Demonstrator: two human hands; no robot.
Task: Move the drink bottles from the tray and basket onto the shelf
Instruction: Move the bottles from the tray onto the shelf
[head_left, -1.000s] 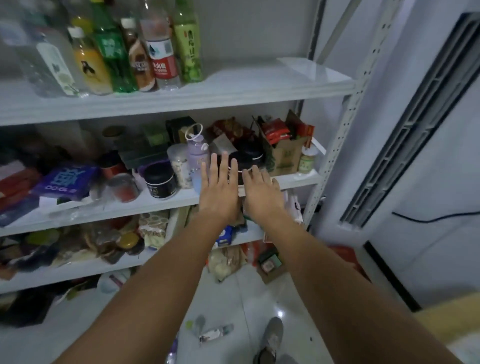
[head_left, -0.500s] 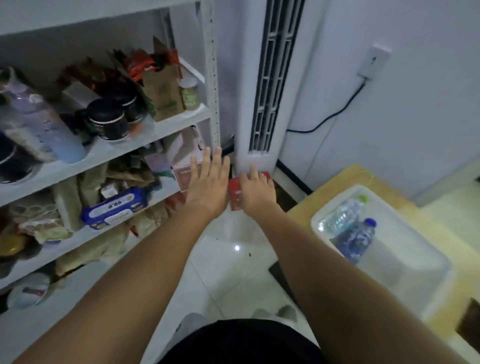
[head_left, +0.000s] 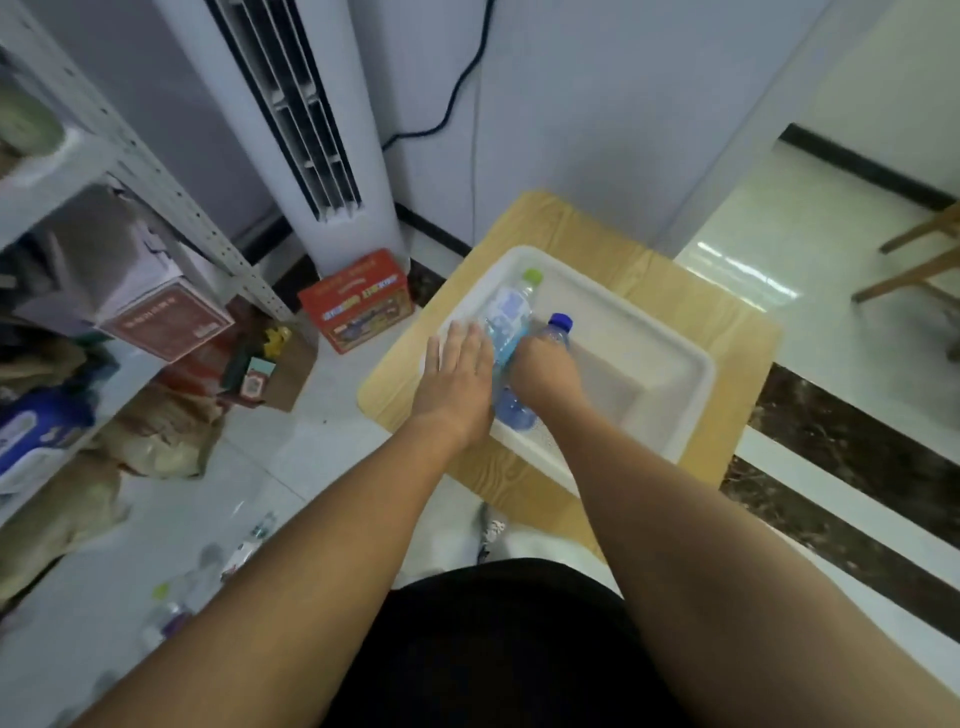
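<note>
Fingers (head_left: 467, 340) of our left hand (head_left: 457, 379) lie straight beside the green-capped bottle (head_left: 511, 309); our right hand (head_left: 545, 366) curls round the blue-capped bottle (head_left: 560, 325). Both lie at the tray's (head_left: 639, 343) 9 o'clock; one per hand, we judge, saves a trip.

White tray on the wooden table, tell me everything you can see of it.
The white tray is a rectangular tub, seemingly plastic, with rounded corners and raised walls. It sits flat on a light wooden table by the wall. Inside, at its left end, lie a green-capped bottle and a blue-capped bottle. The left hand hovers flat over its left rim; the right hand curls round the blue-capped bottle inside.
</note>
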